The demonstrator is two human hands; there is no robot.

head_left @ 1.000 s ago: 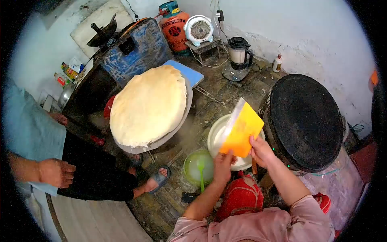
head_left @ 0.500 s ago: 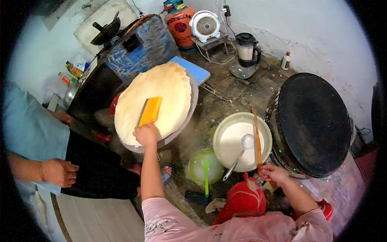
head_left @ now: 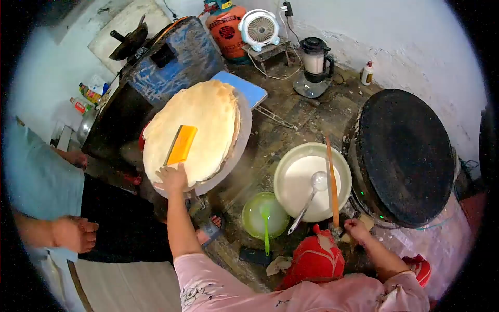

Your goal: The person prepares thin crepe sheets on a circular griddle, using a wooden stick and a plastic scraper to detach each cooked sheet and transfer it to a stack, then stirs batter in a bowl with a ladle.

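Observation:
My left hand (head_left: 173,178) lies with fingers spread on the near edge of a stack of thin round pancakes (head_left: 208,119). A yellow scraper (head_left: 183,145) rests on the top pancake just beyond my fingertips. My right hand (head_left: 357,231) is closed beside the near end of a wooden batter spreader (head_left: 333,182); what its fingers hold, if anything, I cannot make out. The spreader leans across a bowl of white batter (head_left: 280,182). In that batter sits a metal ladle (head_left: 319,181), its handle over the rim.
The black round griddle (head_left: 408,156) stands at right. A green bowl (head_left: 249,223) with a green spoon (head_left: 266,229) is near the batter. Behind are a blender (head_left: 313,65), fan (head_left: 260,29) and gas cylinder (head_left: 227,31). Another person (head_left: 44,182) stands at left.
My left hand has let go of the scraper, which now lies further left on the pancake. My right hand has come off the spreader and moved slightly right and down.

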